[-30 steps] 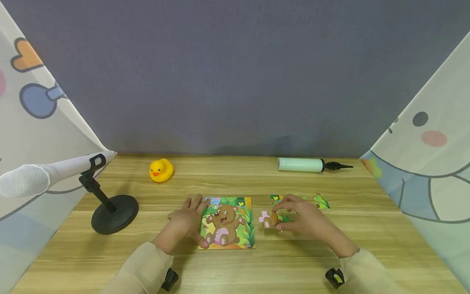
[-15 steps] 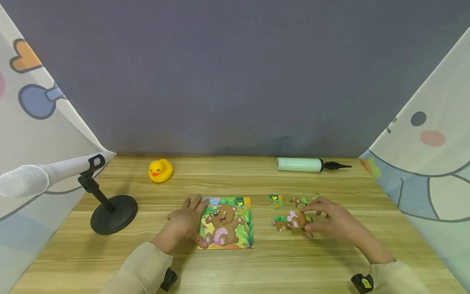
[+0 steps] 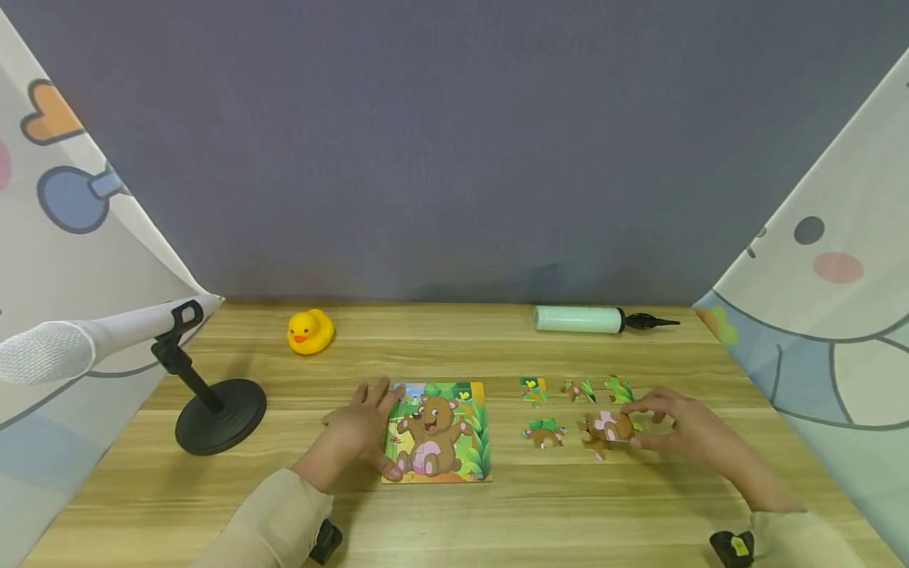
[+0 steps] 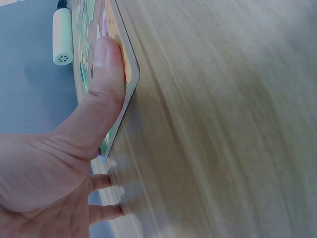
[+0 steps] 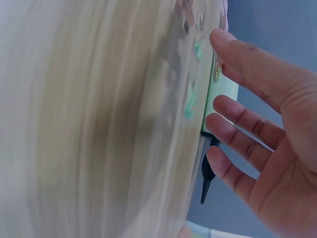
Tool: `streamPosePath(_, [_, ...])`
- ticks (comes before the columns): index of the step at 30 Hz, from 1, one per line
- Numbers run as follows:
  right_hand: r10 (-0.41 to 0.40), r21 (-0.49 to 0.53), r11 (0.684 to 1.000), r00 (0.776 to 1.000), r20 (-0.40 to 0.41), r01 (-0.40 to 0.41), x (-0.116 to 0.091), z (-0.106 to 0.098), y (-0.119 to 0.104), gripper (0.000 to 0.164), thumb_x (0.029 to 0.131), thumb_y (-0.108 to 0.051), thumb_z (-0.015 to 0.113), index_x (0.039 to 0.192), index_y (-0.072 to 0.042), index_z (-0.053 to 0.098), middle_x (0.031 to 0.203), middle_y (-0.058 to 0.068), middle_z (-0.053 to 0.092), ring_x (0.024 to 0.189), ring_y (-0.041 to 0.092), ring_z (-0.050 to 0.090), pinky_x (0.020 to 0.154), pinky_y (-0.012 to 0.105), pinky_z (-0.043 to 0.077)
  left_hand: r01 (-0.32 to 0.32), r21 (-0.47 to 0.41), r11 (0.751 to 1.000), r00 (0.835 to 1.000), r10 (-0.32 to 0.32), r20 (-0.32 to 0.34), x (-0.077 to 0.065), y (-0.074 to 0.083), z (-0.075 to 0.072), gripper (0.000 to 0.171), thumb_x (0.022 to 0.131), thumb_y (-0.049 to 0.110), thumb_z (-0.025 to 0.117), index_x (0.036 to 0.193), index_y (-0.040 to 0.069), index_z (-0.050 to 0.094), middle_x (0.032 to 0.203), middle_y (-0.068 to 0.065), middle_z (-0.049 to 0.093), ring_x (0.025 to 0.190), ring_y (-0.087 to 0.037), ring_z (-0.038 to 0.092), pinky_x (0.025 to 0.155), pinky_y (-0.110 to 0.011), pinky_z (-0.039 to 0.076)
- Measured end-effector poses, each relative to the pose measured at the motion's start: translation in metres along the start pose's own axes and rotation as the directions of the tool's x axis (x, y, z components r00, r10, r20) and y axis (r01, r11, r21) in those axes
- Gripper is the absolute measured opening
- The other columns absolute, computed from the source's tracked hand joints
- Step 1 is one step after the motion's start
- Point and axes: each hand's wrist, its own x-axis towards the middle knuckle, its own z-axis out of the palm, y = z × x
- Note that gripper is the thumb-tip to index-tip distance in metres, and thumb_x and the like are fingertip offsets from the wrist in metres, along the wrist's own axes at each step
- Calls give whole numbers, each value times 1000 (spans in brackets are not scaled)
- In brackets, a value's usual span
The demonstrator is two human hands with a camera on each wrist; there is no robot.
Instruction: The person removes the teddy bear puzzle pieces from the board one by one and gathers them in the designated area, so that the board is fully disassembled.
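Observation:
My left hand [image 3: 357, 430] lies spread over the left edge of a square bear picture puzzle [image 3: 440, 442]. In the left wrist view its thumb [image 4: 106, 64] lies on the board near a corner. My right hand [image 3: 675, 426] pinches a puzzle piece [image 3: 611, 426] with pink and brown bear parts between thumb and fingers. That piece is seen overlapping another brown piece [image 3: 595, 450] in the head view. To its left is a brown and green piece [image 3: 544, 434]. Behind it sits a leafy green piece [image 3: 619, 390]. The right wrist view mostly hides the held piece behind the thumb [image 5: 252, 62].
Two more loose pieces, one with a yellow figure [image 3: 533, 390] and one brown and green [image 3: 578, 390], lie right of the board. A hand pump [image 3: 578, 319] and a rubber duck [image 3: 310, 331] are at the back. On the left stands a microphone on a black stand [image 3: 222, 416].
My right hand has moved rightward with the pinched piece, from beside the board past the brown and green piece, uncovering the loose pieces. The left hand and board have stayed put.

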Motion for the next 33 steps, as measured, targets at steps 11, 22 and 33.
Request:
streamPosePath(11, [36,-7,999,999,33,-35,-8,2,24,39,79,-28,87,112,-10,74,96,-7,58,82,4,50,64,26,45,-3,-1,1000,1000,3,-6,0,0,2,131,55,48,96,158,5,29,164,-26,20,146,-56,22,80,-84,42])
streamPosePath(22, [14,-23,1000,996,88,-12,-8,1,36,44,83,-25,85,118,-3,72,100,-4,58,83,5,50,65,28,47,-13,-28,1000,999,12,-32,-1,0,2,130,54,46,96,158,5,30,163,-26,21,145,-56,23,79,-84,42])
streamPosePath(33, [137,14,990,983,126,-140,2,-3,23,46,89,-30,79,125,-5,67,104,2,65,90,19,60,71,36,52,-18,-25,1000,999,17,-33,-2,0,1,130,54,46,96,158,5,28,164,-26,20,145,-56,24,80,-84,43])
